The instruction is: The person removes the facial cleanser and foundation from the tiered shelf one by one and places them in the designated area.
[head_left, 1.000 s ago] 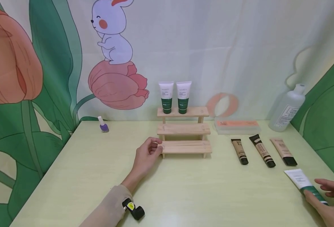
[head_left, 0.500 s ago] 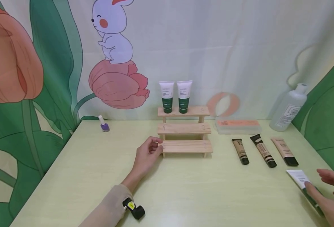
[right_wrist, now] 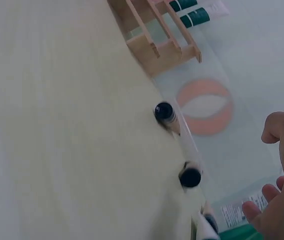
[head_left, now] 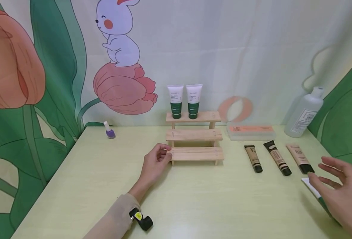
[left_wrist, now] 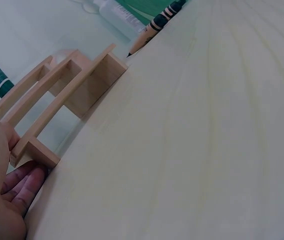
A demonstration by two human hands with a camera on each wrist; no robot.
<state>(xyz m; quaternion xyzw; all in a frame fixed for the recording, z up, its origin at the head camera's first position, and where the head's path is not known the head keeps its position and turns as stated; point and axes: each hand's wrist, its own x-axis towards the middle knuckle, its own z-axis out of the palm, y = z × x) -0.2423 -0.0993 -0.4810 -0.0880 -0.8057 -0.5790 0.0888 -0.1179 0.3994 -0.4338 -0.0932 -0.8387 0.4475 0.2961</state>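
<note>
A three-tier wooden display stand (head_left: 193, 135) stands at the middle of the table. My left hand (head_left: 155, 164) pinches the left end of its lowest shelf; in the left wrist view the fingers (left_wrist: 29, 187) curl in under the board. Two white-and-green squeeze tubes, a left one (head_left: 176, 102) and a right one (head_left: 194, 101), stand cap down on the top shelf. Another white-and-green squeeze tube (head_left: 309, 185) lies at the right, partly hidden by my right hand (head_left: 343, 191). That hand is raised above it, fingers loosely spread, holding nothing.
Three cosmetic tubes lie right of the stand: a small tan one (head_left: 253, 158), a longer black-capped one (head_left: 277, 158) and a pink one (head_left: 299, 158). Behind them are a flat clear box (head_left: 250, 133) and a translucent bottle (head_left: 303, 114). Purple nail polish (head_left: 110, 133) stands at the left.
My right hand has come off the lying squeeze tube and moved up and forward. That tube turned slightly under the hand beforehand. My left hand and the stand stay put.
</note>
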